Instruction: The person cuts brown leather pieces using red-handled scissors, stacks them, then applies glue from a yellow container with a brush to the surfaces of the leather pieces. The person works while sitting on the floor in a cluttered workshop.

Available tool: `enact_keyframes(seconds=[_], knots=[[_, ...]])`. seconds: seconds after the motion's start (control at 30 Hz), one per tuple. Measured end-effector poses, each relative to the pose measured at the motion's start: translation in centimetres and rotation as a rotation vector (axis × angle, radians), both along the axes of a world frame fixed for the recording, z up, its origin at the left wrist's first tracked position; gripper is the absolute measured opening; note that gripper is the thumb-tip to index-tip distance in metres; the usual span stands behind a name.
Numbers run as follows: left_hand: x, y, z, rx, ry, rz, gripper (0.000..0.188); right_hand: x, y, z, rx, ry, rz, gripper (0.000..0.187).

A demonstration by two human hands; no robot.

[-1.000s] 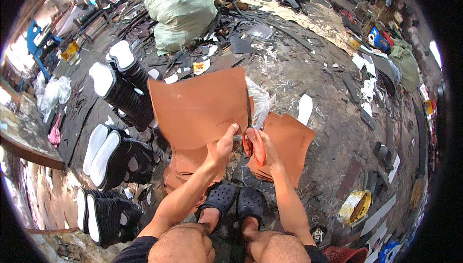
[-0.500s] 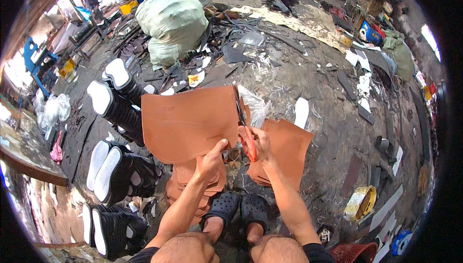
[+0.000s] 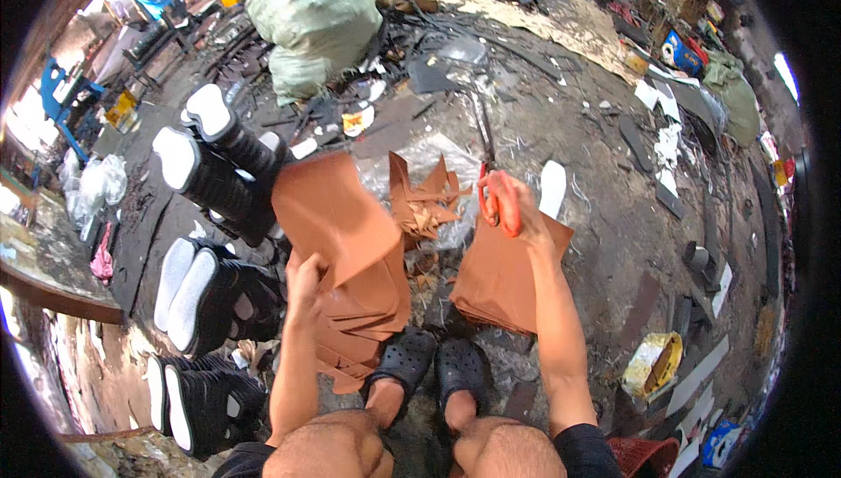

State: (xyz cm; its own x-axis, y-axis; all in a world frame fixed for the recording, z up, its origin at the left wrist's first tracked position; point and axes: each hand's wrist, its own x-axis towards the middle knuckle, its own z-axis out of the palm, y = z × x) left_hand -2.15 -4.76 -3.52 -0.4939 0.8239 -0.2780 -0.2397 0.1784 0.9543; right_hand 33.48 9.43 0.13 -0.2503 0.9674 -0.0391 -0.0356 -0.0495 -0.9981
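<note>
A brown leather-like sheet (image 3: 328, 215), bent and slightly blurred, is pinched at its near edge by my left hand (image 3: 306, 283). Beneath it lies an uneven pile of brown pieces (image 3: 359, 329), touching or nearly touching the held sheet. My right hand (image 3: 528, 215) grips scissors (image 3: 498, 198) by their orange-red handles, the dark blades pointing away from me and apart from the sheet. Below that hand is a neater stack of brown sheets (image 3: 492, 278). Brown offcuts (image 3: 425, 198) rest on clear plastic between the two piles.
Pairs of black boots (image 3: 232, 298) with pale soles lie along the left. A large pale green sack (image 3: 317, 31) stands ahead. My feet wear dark clogs (image 3: 407, 364). To the right are a white insole-shaped piece (image 3: 552, 187), a yellow-white container (image 3: 653, 366) and scattered scraps.
The sheet has moved left and down, away from the scissors, and now tilts over the left pile. My right hand has drawn the scissors to the right. The offcuts are now uncovered.
</note>
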Motion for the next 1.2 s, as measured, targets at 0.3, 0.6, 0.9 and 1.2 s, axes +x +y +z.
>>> enact_keyframes(seconds=[0.3,0.6,0.9,1.2], knots=[[18.8,3.1,-2.3,0.225,0.531,-0.651,0.09,11.0,-9.9,3.9,0.18,0.077,-0.549,0.053],[16.8,5.9,-15.6,-0.231,-0.131,-0.755,0.064,12.8,-14.7,-0.5,-0.018,-0.047,-0.653,0.056],[2.2,-0.6,0.6,0.095,-0.083,-0.497,0.082,9.6,-14.0,-4.9,-0.171,0.004,-0.321,0.043],[1.6,-3.6,2.9,0.047,-0.328,-0.605,0.09,-1.8,-11.0,-0.3,-0.104,-0.471,0.057,0.073]])
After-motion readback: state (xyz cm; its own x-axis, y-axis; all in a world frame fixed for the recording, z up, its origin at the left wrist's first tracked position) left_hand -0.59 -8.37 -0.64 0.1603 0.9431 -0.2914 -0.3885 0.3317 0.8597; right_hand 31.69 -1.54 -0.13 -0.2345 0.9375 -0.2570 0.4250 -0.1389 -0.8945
